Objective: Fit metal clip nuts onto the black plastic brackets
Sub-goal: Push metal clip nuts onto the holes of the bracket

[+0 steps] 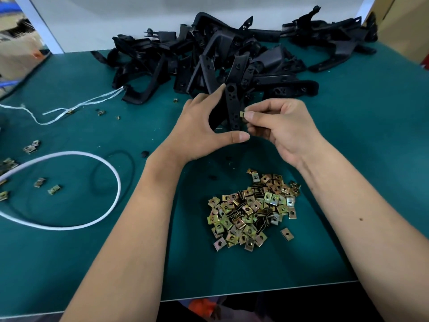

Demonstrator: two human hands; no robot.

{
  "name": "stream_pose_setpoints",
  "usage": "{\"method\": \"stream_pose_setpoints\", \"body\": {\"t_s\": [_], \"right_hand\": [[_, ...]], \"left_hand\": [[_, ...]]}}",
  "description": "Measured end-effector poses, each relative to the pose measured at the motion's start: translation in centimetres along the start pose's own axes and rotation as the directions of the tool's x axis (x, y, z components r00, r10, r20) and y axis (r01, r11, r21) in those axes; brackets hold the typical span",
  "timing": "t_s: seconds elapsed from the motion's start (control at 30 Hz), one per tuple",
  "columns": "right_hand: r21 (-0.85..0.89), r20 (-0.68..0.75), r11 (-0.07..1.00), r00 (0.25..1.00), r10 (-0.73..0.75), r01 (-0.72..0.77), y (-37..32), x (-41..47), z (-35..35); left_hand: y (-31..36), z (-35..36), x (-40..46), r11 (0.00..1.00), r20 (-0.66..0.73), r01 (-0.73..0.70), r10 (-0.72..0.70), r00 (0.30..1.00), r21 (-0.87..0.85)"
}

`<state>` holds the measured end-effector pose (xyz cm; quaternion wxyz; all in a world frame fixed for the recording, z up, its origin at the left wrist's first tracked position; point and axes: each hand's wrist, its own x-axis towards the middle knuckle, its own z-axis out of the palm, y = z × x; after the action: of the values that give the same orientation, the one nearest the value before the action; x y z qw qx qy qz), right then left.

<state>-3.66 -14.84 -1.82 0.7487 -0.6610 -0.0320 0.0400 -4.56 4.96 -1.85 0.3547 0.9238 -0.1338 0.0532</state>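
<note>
While the clip nut pile (254, 211) sits nearest on the green mat (348, 182), left hand (202, 129) grips a black bracket (232, 108) upright; right hand (276, 126) pinches one clip nut (242, 114) at its edge. Bracket heap (220, 56) behind. No readable markings; bracket's lower end hidden.

The left hand (199, 126) holds a black bracket (232, 108) upright. The right hand (282, 126) pinches a clip nut (242, 114) against its edge. More clip nuts (251, 211) lie heaped on the green bench (348, 159).
</note>
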Motion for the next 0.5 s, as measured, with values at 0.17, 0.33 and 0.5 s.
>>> {"method": "stream_pose_setpoints", "body": {"t_s": [0.17, 0.33, 0.5], "right_hand": [[-0.025, 0.008, 1.000, 1.000, 0.006, -0.005, 0.00, 0.02, -0.09], [-0.111, 0.056, 0.994, 0.998, 0.018, -0.011, -0.16, -0.04, -0.23], [-0.161, 0.100, 0.986, 0.994, 0.051, -0.035, -0.24, -0.05, -0.47]], "left_hand": [[-0.08, -0.04, 0.02, 1.000, -0.011, -0.012, 0.012, 1.000, -0.013], [-0.22, 0.29, 0.06, 1.000, -0.001, -0.017, 0.017, 1.000, -0.009], [0.07, 0.75, 0.17, 0.996, 0.039, -0.067, 0.064, 0.997, 0.064]]}}
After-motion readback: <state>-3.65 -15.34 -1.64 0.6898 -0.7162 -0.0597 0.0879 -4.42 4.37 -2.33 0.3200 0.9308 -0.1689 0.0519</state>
